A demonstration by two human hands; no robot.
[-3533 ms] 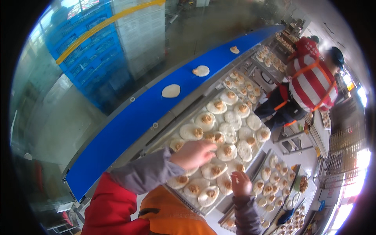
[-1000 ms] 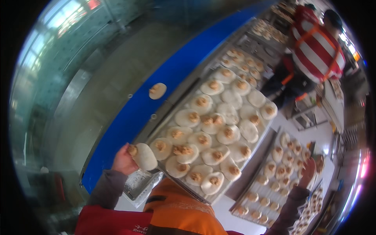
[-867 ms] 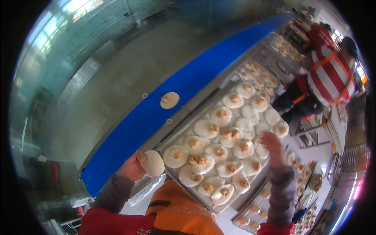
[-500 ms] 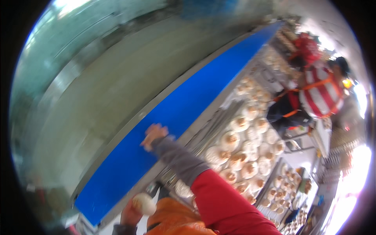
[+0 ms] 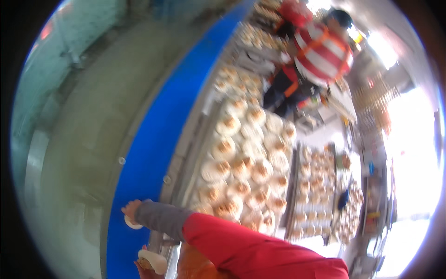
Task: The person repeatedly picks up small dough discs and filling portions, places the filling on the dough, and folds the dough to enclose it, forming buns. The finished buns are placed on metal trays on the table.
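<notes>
My right hand (image 5: 133,209) reaches out over the blue conveyor belt (image 5: 160,121), its arm in a grey cuff and red sleeve. Its fingers are bent over a white dough round (image 5: 132,223), partly hidden beneath the hand. Whether that round is lifted off the belt I cannot tell. Low in the picture, my left hand (image 5: 141,270) is closed around a filled dough wrapper (image 5: 158,262), white with brown crumbly filling showing at one side. Just right of the belt, a large tray (image 5: 193,179) carries many white dough rounds topped with brown filling (image 5: 223,148).
Another tray of filled dough pieces (image 5: 312,195) stands farther right. Beyond the near tray, a co-worker in a red-and-white striped top (image 5: 323,53) stands at the far right. Small white discs (image 5: 167,179) sit on the belt's metal edges. Greenish panels line the left.
My right hand has moved along the belt toward me and now has a white dough round under its fingers. The filled wrapper in my left hand has tilted. The view has swung right.
</notes>
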